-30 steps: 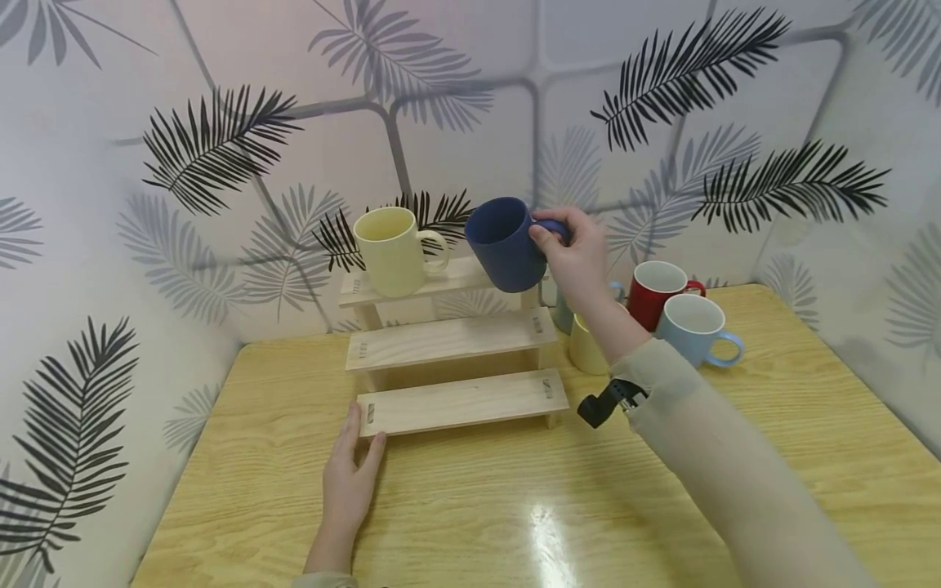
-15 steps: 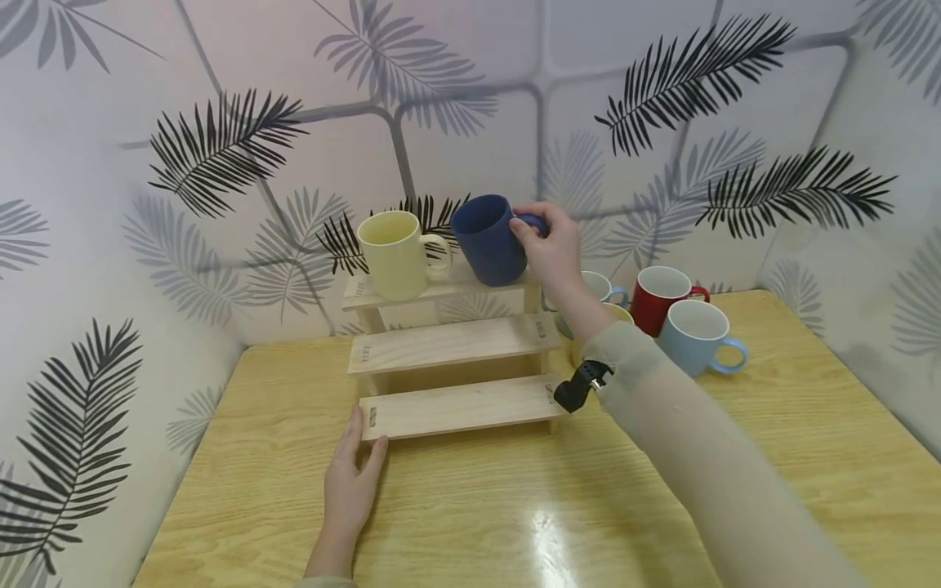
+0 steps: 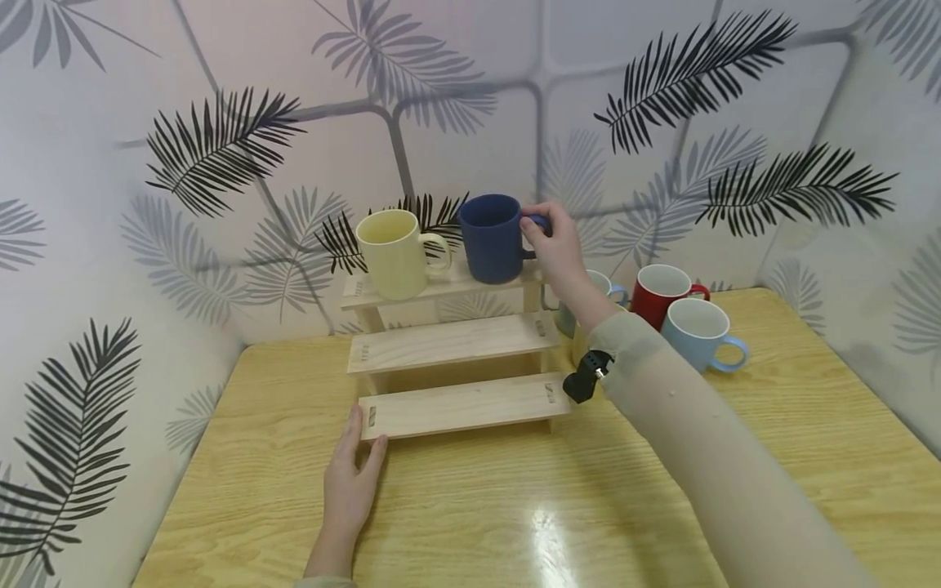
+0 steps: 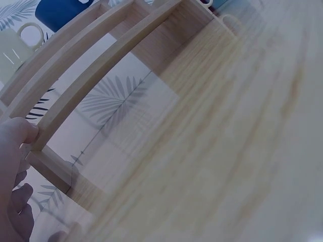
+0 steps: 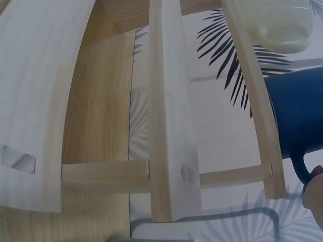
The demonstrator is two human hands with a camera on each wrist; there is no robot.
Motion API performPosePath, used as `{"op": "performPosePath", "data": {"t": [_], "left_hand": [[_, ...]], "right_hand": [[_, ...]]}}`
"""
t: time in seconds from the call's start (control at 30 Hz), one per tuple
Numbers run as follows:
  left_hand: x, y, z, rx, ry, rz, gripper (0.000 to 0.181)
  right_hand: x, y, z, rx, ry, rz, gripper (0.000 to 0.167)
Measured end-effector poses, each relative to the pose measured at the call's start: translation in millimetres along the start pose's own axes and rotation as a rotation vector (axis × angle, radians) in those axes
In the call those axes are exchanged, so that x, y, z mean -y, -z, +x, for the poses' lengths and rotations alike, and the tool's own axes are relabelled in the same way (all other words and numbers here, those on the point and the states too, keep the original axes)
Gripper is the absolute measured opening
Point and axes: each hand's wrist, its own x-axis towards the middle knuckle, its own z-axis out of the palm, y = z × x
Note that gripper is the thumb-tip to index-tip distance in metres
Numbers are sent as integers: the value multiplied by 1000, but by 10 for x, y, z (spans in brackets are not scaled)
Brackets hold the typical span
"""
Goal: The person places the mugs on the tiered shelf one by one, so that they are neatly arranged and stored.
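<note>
A dark blue mug (image 3: 494,241) stands upright on the top board of a three-step wooden rack (image 3: 448,341), right of a pale yellow mug (image 3: 395,257). My right hand (image 3: 557,249) pinches the blue mug's handle, which points right. In the right wrist view the blue mug (image 5: 298,111) is at the rack's top board, fingers (image 5: 315,191) on its handle. My left hand (image 3: 349,482) grips the left end of the lowest board. The left wrist view shows the left hand (image 4: 14,176) with a fingertip against the board's end (image 4: 45,128).
On the wooden table (image 3: 456,514), right of the rack, stand a red mug (image 3: 650,302), a light blue mug (image 3: 687,339) and other mugs partly hidden by my right arm. A patterned wall covering (image 3: 470,139) rises behind the rack.
The blue mug has moved slightly left and down onto the top board, and has gone from tilted to upright. My left hand has stayed at the rack.
</note>
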Motion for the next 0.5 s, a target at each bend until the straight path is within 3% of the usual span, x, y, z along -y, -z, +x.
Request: {"op": "performPosePath", "data": {"t": [0.23,0.5], "left_hand": [[4,-3,-2,9,-1,-6,70],[18,-5,6,23,-6,-11,70]], "right_hand": [[-38,55,-27,27,16,16,23],[-62,123,-93,71,29,-81,38]]}}
